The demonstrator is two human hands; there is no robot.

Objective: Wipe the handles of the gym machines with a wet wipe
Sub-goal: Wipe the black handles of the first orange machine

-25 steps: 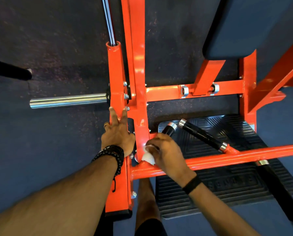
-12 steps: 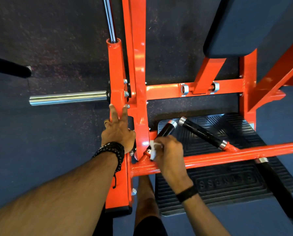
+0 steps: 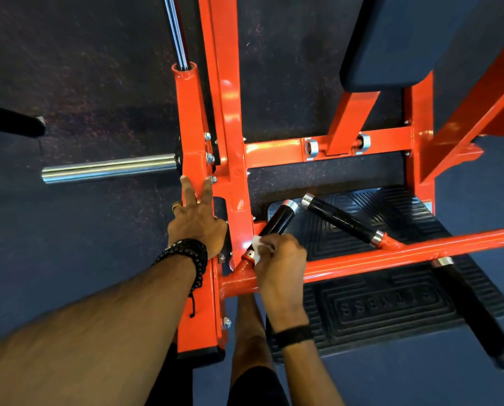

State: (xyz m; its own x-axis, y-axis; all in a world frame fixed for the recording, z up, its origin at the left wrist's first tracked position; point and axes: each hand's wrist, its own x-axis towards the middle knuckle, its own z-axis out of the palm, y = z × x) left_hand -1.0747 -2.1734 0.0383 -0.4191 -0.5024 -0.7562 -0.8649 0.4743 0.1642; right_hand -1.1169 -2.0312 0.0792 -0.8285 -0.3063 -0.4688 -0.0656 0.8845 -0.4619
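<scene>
Dark speckled gym flooring lies under an orange machine frame (image 3: 233, 177). Your left hand (image 3: 196, 221) rests flat on the frame, fingers straight and spread. Your right hand (image 3: 280, 259) curls round the wet wipe (image 3: 256, 243), pressing it to the base of the black handle (image 3: 277, 224). The wipe is probably soft and limp, so bunch it; the handle looks rigid and fixed, so wrap it fully.
</scene>
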